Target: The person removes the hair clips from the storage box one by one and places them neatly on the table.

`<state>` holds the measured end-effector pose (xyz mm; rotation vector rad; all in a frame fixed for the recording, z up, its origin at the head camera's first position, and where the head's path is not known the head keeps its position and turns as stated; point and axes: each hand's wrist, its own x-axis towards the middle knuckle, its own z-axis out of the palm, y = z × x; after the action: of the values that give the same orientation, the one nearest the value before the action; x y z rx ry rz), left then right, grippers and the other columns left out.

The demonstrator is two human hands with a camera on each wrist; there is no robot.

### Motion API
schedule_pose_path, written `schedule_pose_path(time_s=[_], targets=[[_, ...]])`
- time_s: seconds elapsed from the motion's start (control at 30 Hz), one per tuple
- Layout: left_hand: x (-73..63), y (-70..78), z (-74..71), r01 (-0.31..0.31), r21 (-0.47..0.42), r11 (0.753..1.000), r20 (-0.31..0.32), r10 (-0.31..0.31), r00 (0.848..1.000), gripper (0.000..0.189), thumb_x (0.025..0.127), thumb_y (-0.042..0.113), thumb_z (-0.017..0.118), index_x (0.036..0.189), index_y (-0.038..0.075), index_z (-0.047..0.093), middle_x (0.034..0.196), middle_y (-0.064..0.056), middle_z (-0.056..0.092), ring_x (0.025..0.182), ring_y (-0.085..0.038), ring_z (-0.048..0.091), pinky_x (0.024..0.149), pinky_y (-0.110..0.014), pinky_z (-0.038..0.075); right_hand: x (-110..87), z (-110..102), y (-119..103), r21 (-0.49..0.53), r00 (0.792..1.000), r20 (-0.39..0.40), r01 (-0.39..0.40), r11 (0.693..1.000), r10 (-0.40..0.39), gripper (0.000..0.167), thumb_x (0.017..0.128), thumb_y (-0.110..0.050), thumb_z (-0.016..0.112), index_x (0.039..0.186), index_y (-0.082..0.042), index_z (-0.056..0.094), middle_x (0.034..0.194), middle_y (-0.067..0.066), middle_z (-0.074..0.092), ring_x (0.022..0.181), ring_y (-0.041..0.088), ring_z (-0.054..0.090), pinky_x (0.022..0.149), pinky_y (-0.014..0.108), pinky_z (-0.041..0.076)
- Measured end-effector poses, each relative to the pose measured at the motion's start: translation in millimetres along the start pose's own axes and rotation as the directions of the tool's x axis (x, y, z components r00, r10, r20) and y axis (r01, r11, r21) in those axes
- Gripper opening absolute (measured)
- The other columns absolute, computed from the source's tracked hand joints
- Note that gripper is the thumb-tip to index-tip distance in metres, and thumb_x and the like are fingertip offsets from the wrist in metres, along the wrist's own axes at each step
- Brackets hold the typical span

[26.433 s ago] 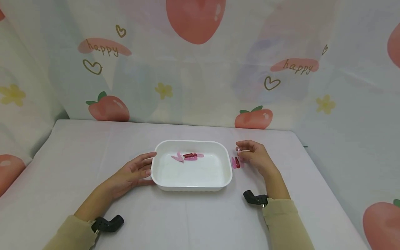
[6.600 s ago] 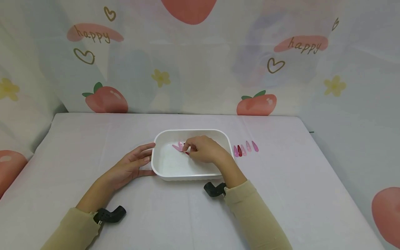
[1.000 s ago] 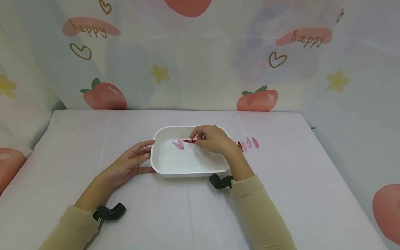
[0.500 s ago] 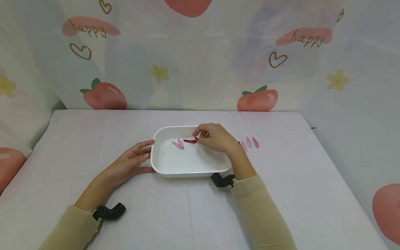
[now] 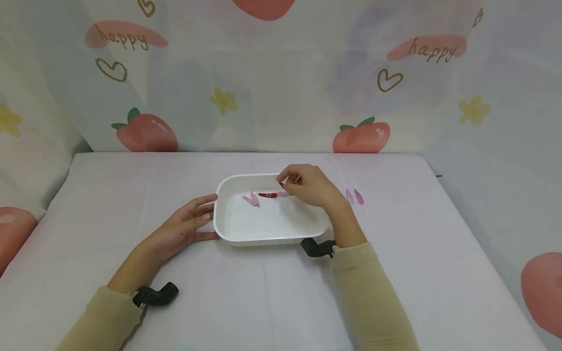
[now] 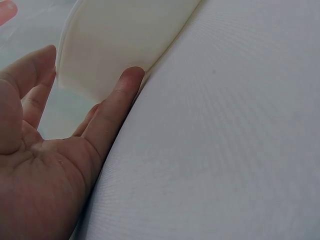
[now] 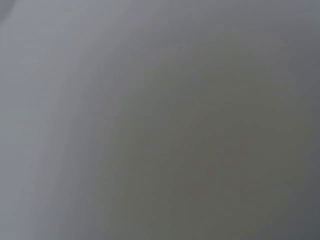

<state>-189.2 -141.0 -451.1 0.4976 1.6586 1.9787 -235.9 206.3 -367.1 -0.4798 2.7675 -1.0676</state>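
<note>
In the head view a white tray (image 5: 263,222) stands on the table. My left hand (image 5: 177,228) rests its extended fingers against the tray's left end; the left wrist view has the fingertips (image 6: 131,75) right at the tray wall (image 6: 110,45). Over the tray's back right part, my right hand (image 5: 311,187) pinches a dark red hair clip (image 5: 282,185) between thumb and fingers. Inside the tray lie pink hair clips (image 5: 251,200), a red hair clip (image 5: 268,195) and a light pink one (image 5: 282,193), partly covered by the right hand.
Right of the tray, a light pink clip (image 5: 349,196) and a deeper pink clip (image 5: 359,197) lie on the white tablecloth (image 5: 439,253); the right forearm hides what is beside them. A printed curtain (image 5: 281,97) hangs behind the table. The right wrist view is only a grey blur.
The right hand has lifted a dark red clip out of the tray's pile and moved slightly right and up. Over the longer span, clips beside the tray grew into a row. Left hand stays put.
</note>
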Motion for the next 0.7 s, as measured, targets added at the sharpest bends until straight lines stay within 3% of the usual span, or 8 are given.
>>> schedule_pose_path(time_s=[0.17,0.47,0.6,0.7], targets=[[-0.4,1.5,-0.3,-0.002,0.000,1.000,-0.005,0.002,1.000,0.055,0.105,0.006,0.047,0.156,0.016,0.029,0.161,-0.019,0.024,0.139,-0.023,0.045,0.097,-0.053,0.053,-8.9,-20,8,0.084,0.992,-0.125,-0.016,0.996,0.026,0.023,0.093,-0.015,0.060,0.113,-0.015,0.071,0.092,0.005,0.066,0.086,0.029,0.066,0.071,0.035,0.051],[0.6,0.2,2.3,0.000,0.000,1.000,-0.018,0.000,1.000,0.054,0.105,0.005,0.046,0.156,0.011,0.028,0.160,-0.020,0.025,0.137,-0.023,0.046,0.096,-0.052,0.053,-18.7,-40,31,0.178,0.976,-0.211,-0.008,0.984,0.046,0.021,0.096,-0.018,0.063,0.116,-0.017,0.069,0.098,0.008,0.067,0.088,0.030,0.065,0.079,0.041,0.056],[1.2,1.2,3.4,0.003,0.000,1.000,-0.015,-0.003,1.000,0.054,0.105,0.007,0.048,0.155,0.013,0.030,0.160,-0.019,0.025,0.138,-0.023,0.045,0.097,-0.052,0.053,-35.9,-59,59,0.149,0.949,-0.278,-0.112,0.982,0.150,0.025,0.098,-0.018,0.059,0.120,-0.012,0.067,0.106,0.011,0.067,0.090,0.027,0.063,0.077,0.037,0.057],[1.5,2.4,2.0,-0.006,-0.003,1.000,-0.013,0.006,1.000,0.053,0.105,0.007,0.047,0.155,0.012,0.031,0.160,-0.020,0.025,0.138,-0.023,0.045,0.096,-0.052,0.054,-46.0,-69,81,0.128,0.910,-0.314,-0.241,0.962,0.270,0.028,0.099,-0.020,0.057,0.124,-0.009,0.065,0.109,0.014,0.066,0.095,0.027,0.062,0.074,0.028,0.055]])
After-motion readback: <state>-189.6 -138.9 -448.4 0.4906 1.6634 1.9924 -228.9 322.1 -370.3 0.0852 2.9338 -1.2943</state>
